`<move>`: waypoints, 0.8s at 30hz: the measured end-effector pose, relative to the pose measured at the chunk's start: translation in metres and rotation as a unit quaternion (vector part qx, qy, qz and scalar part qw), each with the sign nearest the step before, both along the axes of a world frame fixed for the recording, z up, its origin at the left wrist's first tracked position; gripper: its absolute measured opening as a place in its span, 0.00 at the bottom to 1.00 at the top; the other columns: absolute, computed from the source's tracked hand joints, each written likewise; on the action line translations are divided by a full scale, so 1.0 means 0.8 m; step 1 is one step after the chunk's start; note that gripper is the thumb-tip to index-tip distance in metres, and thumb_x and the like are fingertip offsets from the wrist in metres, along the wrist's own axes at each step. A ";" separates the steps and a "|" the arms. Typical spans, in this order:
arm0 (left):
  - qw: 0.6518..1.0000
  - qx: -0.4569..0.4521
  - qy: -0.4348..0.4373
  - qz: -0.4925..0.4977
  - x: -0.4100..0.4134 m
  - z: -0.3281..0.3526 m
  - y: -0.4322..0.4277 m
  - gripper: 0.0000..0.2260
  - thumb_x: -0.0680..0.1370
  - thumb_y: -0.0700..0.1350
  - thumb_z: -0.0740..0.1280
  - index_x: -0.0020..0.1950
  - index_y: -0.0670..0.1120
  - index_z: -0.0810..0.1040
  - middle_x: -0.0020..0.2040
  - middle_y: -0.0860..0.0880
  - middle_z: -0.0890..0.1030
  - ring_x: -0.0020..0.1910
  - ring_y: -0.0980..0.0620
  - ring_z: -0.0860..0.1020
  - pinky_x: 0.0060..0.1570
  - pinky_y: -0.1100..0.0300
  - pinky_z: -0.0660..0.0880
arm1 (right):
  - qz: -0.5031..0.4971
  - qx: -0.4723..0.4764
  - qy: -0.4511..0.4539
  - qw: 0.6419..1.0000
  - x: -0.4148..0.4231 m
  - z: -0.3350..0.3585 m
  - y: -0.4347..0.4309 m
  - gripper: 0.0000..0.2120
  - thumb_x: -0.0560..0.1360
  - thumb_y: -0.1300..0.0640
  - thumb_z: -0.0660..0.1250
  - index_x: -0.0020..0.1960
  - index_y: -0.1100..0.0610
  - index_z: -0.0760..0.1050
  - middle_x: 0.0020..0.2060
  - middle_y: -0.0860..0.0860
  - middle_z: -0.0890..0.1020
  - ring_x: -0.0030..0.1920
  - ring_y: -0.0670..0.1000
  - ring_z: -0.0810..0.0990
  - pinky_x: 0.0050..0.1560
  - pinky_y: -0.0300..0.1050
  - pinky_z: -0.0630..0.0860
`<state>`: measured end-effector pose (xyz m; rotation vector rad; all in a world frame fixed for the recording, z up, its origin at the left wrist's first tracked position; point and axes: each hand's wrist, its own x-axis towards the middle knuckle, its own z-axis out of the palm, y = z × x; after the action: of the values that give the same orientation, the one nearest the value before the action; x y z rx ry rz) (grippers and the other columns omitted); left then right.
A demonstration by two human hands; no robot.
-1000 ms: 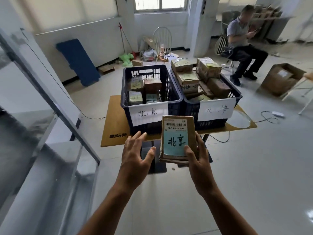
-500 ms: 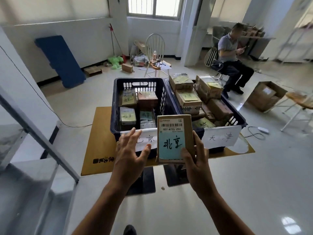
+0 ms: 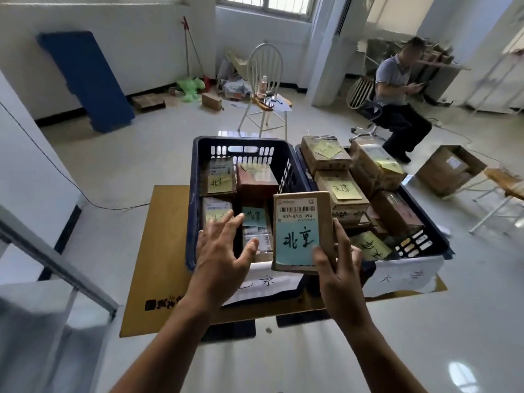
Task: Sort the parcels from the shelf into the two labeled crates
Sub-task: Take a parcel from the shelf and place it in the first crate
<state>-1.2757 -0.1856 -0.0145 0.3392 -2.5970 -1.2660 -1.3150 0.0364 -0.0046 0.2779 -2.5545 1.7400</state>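
Observation:
My right hand (image 3: 338, 262) grips a flat brown parcel (image 3: 302, 222) by its lower right corner; it bears a barcode sticker and a blue note with handwritten characters. The parcel hovers over the near right part of the left crate (image 3: 195, 199), a dark blue one holding several labelled parcels. My left hand (image 3: 224, 251) is spread with straight fingers just left of the parcel, above the crate's front edge, holding nothing. The right crate (image 3: 431, 236) is piled high with parcels bearing yellow notes. White paper labels hang on both crates' fronts.
Both crates stand on a low table covered with brown cardboard (image 3: 158, 251). A metal shelf frame (image 3: 56, 262) runs along the left. Behind are a white chair (image 3: 265, 89), a seated person (image 3: 397, 92) and an open carton (image 3: 448, 168) on the floor.
I have come closer to the crates. Both hands and the parcel have moved forward, from in front of the left crate's label to over its interior.

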 end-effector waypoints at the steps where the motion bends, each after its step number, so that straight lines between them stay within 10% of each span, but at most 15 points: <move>1: 1.000 -0.011 -0.010 -0.001 -0.009 -0.003 -0.006 0.31 0.78 0.63 0.60 0.80 0.57 0.62 0.81 0.54 0.59 0.82 0.48 0.50 0.79 0.39 0.52 | 0.005 0.002 -0.011 1.000 -0.013 0.000 -0.001 0.28 0.85 0.53 0.62 0.80 0.36 0.58 0.67 0.48 0.62 0.59 0.45 0.77 0.43 0.34 0.82; 14: 0.978 -0.138 -0.158 0.011 -0.078 -0.029 -0.086 0.31 0.81 0.56 0.66 0.81 0.59 0.57 0.83 0.56 0.48 0.82 0.50 0.38 0.79 0.45 0.41 | 0.156 -0.040 -0.171 0.972 -0.146 -0.052 -0.060 0.28 0.85 0.52 0.63 0.80 0.33 0.58 0.64 0.49 0.66 0.57 0.44 0.79 0.45 0.33 0.82; 24: 0.982 -0.092 -0.123 0.110 -0.119 -0.014 -0.123 0.26 0.81 0.57 0.56 0.79 0.54 0.66 0.80 0.53 0.63 0.81 0.51 0.55 0.80 0.42 0.54 | 0.339 0.036 -0.264 0.902 -0.200 -0.075 -0.099 0.39 0.77 0.43 0.71 0.81 0.34 0.54 0.62 0.49 0.65 0.63 0.49 0.75 0.53 0.39 0.84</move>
<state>-1.3709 -0.2841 -0.0260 0.7664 -2.7556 -0.9530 -1.4753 -0.0429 -0.0649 0.9149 -3.1674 2.1747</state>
